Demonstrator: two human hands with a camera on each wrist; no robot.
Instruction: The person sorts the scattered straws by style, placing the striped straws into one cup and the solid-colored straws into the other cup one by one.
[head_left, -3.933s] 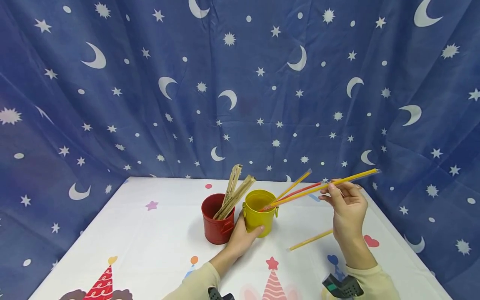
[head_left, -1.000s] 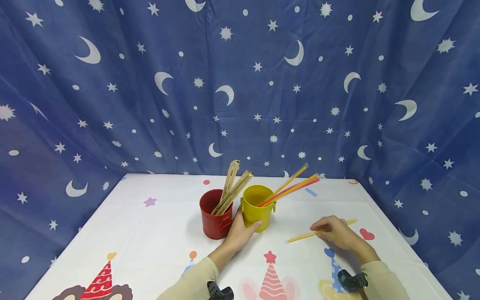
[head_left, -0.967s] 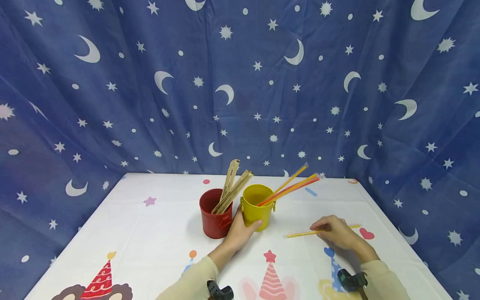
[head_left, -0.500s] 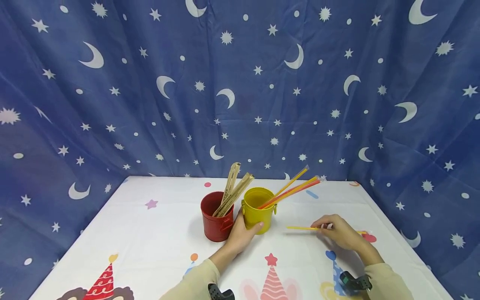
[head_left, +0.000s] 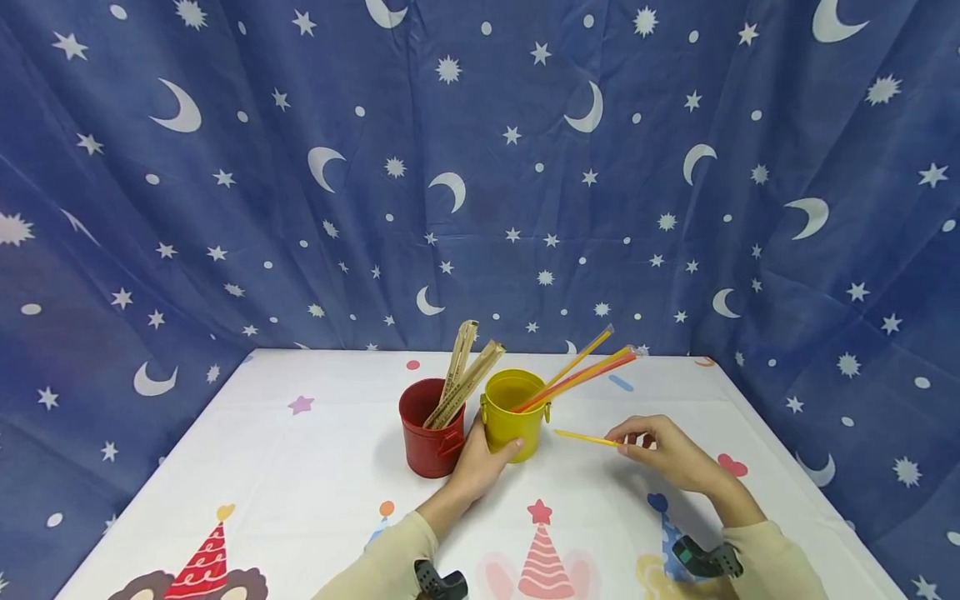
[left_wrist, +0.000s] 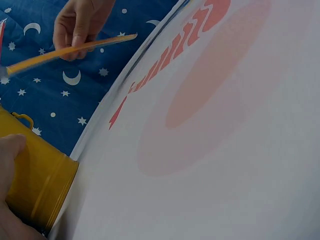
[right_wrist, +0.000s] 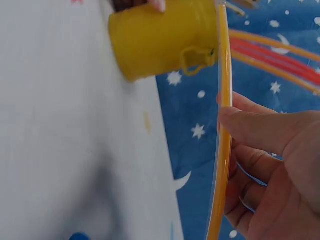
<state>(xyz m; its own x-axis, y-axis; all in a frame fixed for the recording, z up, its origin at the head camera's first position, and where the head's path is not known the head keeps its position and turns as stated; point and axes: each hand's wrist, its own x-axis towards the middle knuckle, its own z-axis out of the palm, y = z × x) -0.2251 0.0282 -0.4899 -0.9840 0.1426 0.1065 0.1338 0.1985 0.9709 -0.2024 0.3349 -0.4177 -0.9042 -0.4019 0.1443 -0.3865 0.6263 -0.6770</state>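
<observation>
My left hand (head_left: 480, 468) holds the yellow bucket (head_left: 514, 429) around its lower side, thumb across the front. Several plastic-wrapped straws lean out to the right of this bucket, among them an orange straw (head_left: 581, 358) and red ones. My right hand (head_left: 667, 450) pinches a yellow-orange straw (right_wrist: 225, 150) in a clear wrapper between thumb and fingers. In the head view that straw is above the table, its left end close to the bucket's right side. Touching or nearly touching my left hand is a red bucket (head_left: 429, 450) with tan paper-wrapped sticks (head_left: 465, 387).
A white tablecloth (head_left: 315, 467) printed with party hats, hearts and stars covers the table. Behind it and at both sides hangs a blue curtain (head_left: 480, 208) with moons and stars.
Earlier my right hand set orange and red straws into the yellow bucket and let go. Since then it has picked the yellow-orange straw off the table and moved it up and left.
</observation>
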